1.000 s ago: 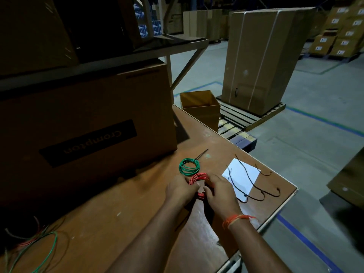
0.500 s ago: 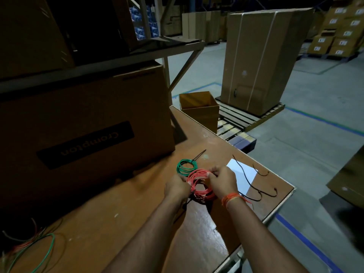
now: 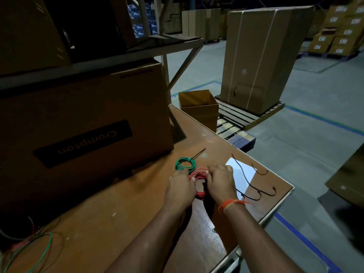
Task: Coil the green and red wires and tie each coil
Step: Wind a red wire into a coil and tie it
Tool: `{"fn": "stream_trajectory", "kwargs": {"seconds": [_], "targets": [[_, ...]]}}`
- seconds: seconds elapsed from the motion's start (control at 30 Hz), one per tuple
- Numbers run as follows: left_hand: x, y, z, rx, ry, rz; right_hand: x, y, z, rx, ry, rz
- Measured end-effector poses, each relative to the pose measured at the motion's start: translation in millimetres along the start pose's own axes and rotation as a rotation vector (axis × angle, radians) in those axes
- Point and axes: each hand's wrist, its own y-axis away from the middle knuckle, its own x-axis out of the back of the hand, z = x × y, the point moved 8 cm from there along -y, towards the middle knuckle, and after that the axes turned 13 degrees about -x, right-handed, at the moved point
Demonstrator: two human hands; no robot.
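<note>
Head view: I see both hands gripping the red coil (image 3: 199, 183) over the counter (image 3: 126, 229).
Left hand (image 3: 180, 189): fingers curled round the loops.
Right hand (image 3: 221, 181): fingers pinching the far side.
Green coil (image 3: 185, 164): tied, just beyond.
Advice: I'd keep loops bunched, then cinch a cable tie (image 3: 254, 191).

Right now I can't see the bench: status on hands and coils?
Both hands gripping red coil. Green coil tied, lying beside it. Spare ties right of hands, nothing in the way.
</note>
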Motion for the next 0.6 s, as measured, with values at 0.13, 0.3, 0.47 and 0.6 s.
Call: {"fn": "stream_trajectory", "kwargs": {"seconds": [0.13, 0.3, 0.47, 0.6], "targets": [[5.6, 1.7, -5.7, -0.003, 0.034, 0.024, 10.3, 6.8, 7.9, 0.000, -0.091, 0.052], [12.3, 4.2, -11.0, -0.002, 0.037, 0.030, 20.7, 19.1, 6.6, 0.054, -0.105, 0.140], [12.7, 6.9, -5.9, -0.016, 0.001, -0.004, -1.1, 25.4, 4.7, 0.019, 0.127, 0.001], [-2.3, 8.4, -7.5, -0.074, -0.027, -0.121, -13.3, 29.9, 4.9, 0.050, 0.275, -0.110]]}}
